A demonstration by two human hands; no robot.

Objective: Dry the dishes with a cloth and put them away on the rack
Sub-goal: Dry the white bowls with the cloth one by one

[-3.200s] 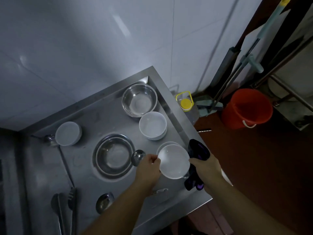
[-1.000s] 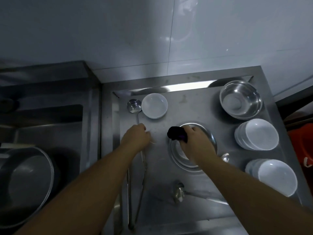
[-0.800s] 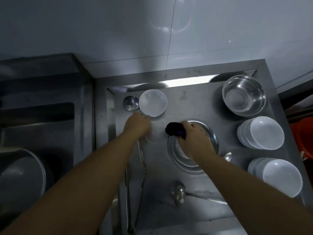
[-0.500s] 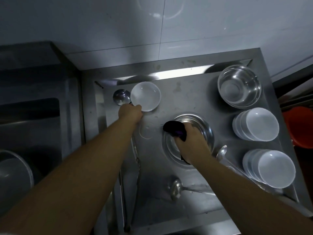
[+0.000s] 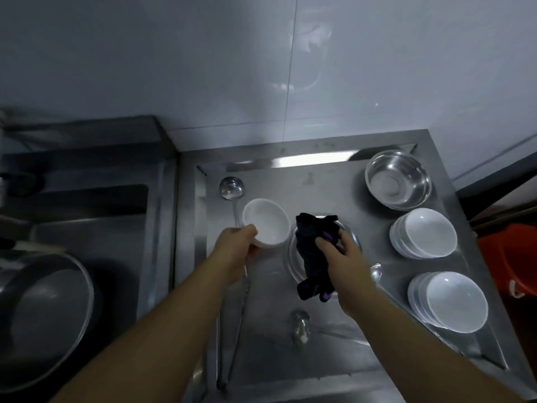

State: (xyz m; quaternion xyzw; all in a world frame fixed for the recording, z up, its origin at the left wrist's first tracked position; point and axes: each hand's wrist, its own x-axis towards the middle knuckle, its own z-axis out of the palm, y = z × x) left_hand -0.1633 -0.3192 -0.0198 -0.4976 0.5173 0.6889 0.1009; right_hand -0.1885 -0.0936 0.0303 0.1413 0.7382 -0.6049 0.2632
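My left hand [image 5: 235, 245] grips the near rim of a small white bowl [image 5: 266, 221], held tilted a little above the steel draining tray [image 5: 328, 184]. My right hand [image 5: 345, 257] holds a dark cloth with purple trim [image 5: 313, 251] just right of the bowl, over a steel bowl [image 5: 293, 257] that the cloth mostly hides. Two stacks of white bowls stand at the tray's right side, one further back [image 5: 424, 232] and one nearer [image 5: 449, 301].
An empty steel bowl [image 5: 398, 178] sits at the tray's back right. A ladle [image 5: 231, 189] lies at the back left, tongs [image 5: 232, 338] below my left arm, another ladle [image 5: 300, 327] near the front. A large pan [image 5: 40, 312] fills the sink at left. A red bucket [image 5: 514, 257] stands at right.
My left hand has picked the white bowl up from beside the ladle and brought it toward me. My right hand has raised the cloth and spread it beside the bowl.
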